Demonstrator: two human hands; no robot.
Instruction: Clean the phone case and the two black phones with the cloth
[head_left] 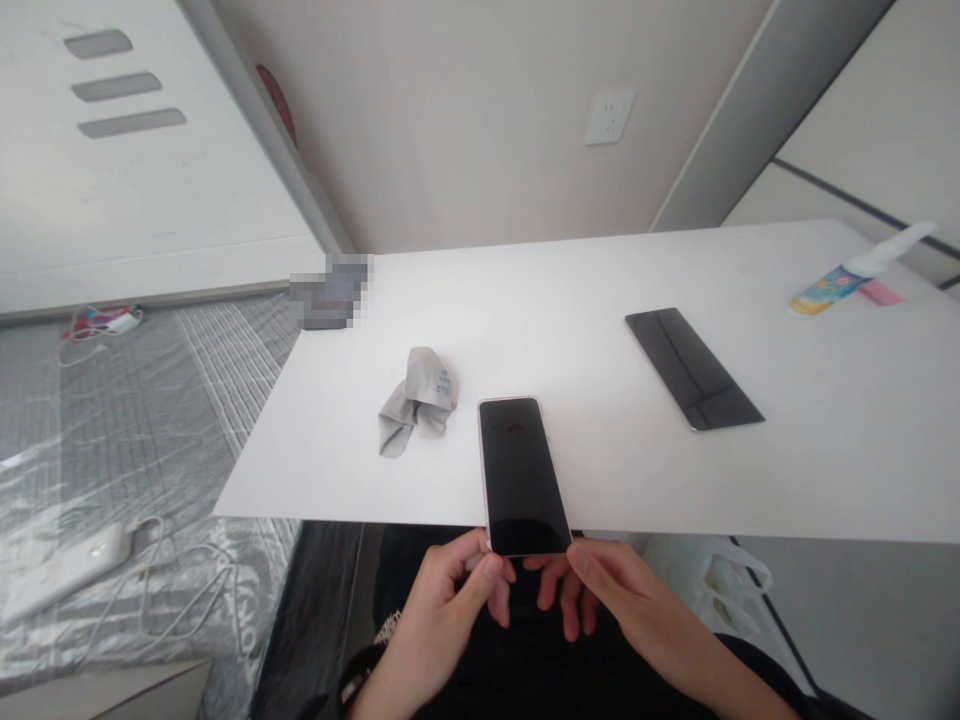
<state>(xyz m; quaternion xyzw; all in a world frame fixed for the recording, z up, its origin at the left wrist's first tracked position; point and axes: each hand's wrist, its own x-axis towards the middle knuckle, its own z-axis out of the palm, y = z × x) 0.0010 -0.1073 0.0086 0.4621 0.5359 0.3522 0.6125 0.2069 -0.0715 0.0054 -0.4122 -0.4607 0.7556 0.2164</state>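
A smartphone (521, 475) with a dark screen and a pale edge reaches over the front edge of the white table. My left hand (461, 590) pinches its near left corner between thumb and fingers. At the near right corner, my right hand (600, 585) grips it with the thumb by the edge; its other fingers curl loosely below. Left of the phone lies a crumpled grey cloth (424, 395) with small blue print. To the right, a dark glossy rectangular panel (694, 370) rests flat on the table, apart from both hands.
The white table (555, 310) stands against a wall with a socket (610, 116). A colourful bottle with a white nozzle (832, 290) lies at the right, near a pink item (881, 292). A blurred-out object (334, 295) sits at the far left corner. A power strip (71, 570) and cables lie on the floor.
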